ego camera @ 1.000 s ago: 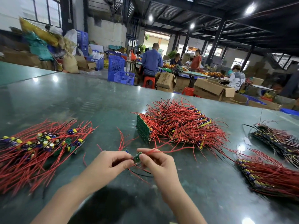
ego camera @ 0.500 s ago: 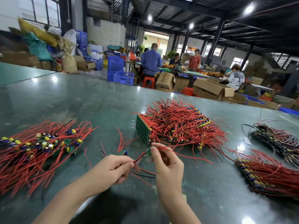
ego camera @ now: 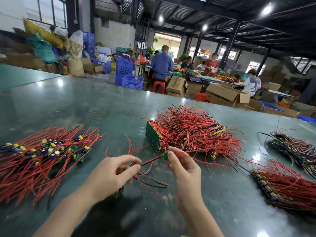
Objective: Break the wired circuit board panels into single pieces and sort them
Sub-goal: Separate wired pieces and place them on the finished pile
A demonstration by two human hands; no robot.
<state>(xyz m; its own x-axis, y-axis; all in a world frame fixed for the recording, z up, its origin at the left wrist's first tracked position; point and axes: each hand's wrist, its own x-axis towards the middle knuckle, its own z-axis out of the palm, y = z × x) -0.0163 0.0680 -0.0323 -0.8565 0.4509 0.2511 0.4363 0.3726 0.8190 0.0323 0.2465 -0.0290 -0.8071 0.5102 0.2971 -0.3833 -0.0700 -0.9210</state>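
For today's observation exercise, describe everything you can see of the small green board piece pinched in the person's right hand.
The small green board piece is a tiny, flat bit of circuit board, held above the table just in front of the big wired panel stack. The right hand pinches it at its fingertips. Red wires run from it toward the left hand. Its parts are too small to tell.

A small green single board [ego camera: 165, 155] with red wires is held above the table, with a second small board piece [ego camera: 133, 164] held just to its left. The unbroken stack of green panels [ego camera: 184, 132], bristling with red wires, lies behind them at centre. Separated single boards [ego camera: 49, 151], with yellow and blue capacitors and red wires, lie piled at left; further wired panels [ego camera: 287, 189] lie at right.
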